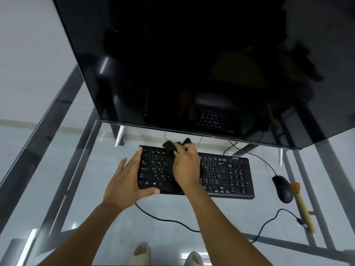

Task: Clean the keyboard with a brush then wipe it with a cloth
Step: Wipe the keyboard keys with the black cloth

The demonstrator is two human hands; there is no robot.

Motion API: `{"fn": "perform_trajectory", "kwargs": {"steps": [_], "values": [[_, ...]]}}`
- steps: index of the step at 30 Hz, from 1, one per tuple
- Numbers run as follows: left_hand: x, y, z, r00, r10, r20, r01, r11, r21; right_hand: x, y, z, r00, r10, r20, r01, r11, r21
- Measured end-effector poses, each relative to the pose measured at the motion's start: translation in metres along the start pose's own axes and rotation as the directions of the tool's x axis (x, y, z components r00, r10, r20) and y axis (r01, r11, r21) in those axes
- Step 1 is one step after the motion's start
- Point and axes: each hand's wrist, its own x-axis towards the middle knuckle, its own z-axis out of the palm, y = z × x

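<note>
the transparent glass desk top [80, 189] is resting on a grey metal frame, and pale glossy floor tiles are showing through it. a large black glossy monitor [192, 64] is standing at the back, reflecting the keys. the flat black plastic keyboard [226, 175] is lying on the glass just in front of the monitor. the left hand [126, 181] is bracing the keyboard's left end, fingers spread wide, thumb along the near edge. the right hand [187, 167] is curling its fingers around a crumpled black cloth [171, 147], pressing it on the upper middle keys. a black matte mouse [282, 189] is lying to the right, beside a pale wooden-handled brush [302, 204].
</note>
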Motion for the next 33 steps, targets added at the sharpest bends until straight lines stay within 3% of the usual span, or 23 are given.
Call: {"fn": "perform_trajectory", "kwargs": {"steps": [2,3,6,8,13,15,17,19,21,24,26,30,32,33], "values": [[0.001,-0.004,0.001,1.0,0.003,0.004,-0.003,1.0,0.01,-0.009,-0.014,0.003,0.998,0.068,0.01,-0.068,0.998,0.013],[0.001,-0.008,0.003,1.0,0.01,0.015,-0.01,1.0,0.016,-0.019,-0.029,0.007,0.998,0.028,0.052,-0.029,0.999,0.021],[0.002,-0.019,0.011,0.998,0.034,0.05,-0.035,0.999,0.022,-0.055,-0.058,0.015,0.938,-0.273,0.213,0.266,0.962,0.059],[0.003,-0.023,0.012,0.998,-0.008,0.058,0.008,1.0,-0.002,-0.059,-0.042,0.01,0.885,-0.387,0.26,0.377,0.922,0.087],[0.005,-0.022,0.012,0.999,0.003,0.053,-0.004,1.0,0.016,-0.053,0.006,-0.006,0.984,-0.142,0.108,0.135,0.988,0.069],[0.004,-0.022,0.011,0.999,0.006,0.034,-0.006,1.0,0.005,-0.065,-0.016,-0.003,0.968,-0.199,0.15,0.191,0.979,0.067],[0.003,-0.024,0.011,0.998,0.052,0.037,-0.052,0.999,-0.003,-0.081,-0.035,0.002,0.909,-0.33,0.255,0.304,0.943,0.136],[0.003,-0.024,0.01,0.995,0.085,0.048,-0.085,0.996,0.013,-0.08,-0.029,-0.001,0.873,-0.382,0.302,0.327,0.92,0.217],[0.003,-0.021,0.008,0.997,0.072,0.032,-0.073,0.997,0.03,-0.073,-0.001,-0.008,0.905,-0.34,0.253,0.282,0.929,0.241],[0.003,-0.015,0.007,0.999,0.041,0.028,-0.042,0.999,0.023,-0.079,0.038,-0.021,0.989,-0.118,0.085,0.102,0.98,0.168],[0.003,-0.016,0.007,0.999,0.041,0.023,-0.041,0.999,0.032,-0.092,0.034,-0.02,0.999,-0.033,0.021,0.03,0.99,0.14],[0.005,-0.025,0.011,0.994,0.058,0.088,-0.061,0.998,0.025,-0.114,0.019,-0.018,0.941,-0.254,0.224,0.219,0.961,0.17],[0.005,-0.026,0.006,0.991,0.064,0.118,-0.072,0.995,0.068,-0.103,0.048,-0.032,0.96,-0.233,0.153,0.211,0.966,0.147],[0.005,-0.025,0.003,0.992,0.073,0.108,-0.086,0.988,0.126,-0.097,0.067,-0.042,0.986,-0.142,0.087,0.129,0.983,0.132]]}}
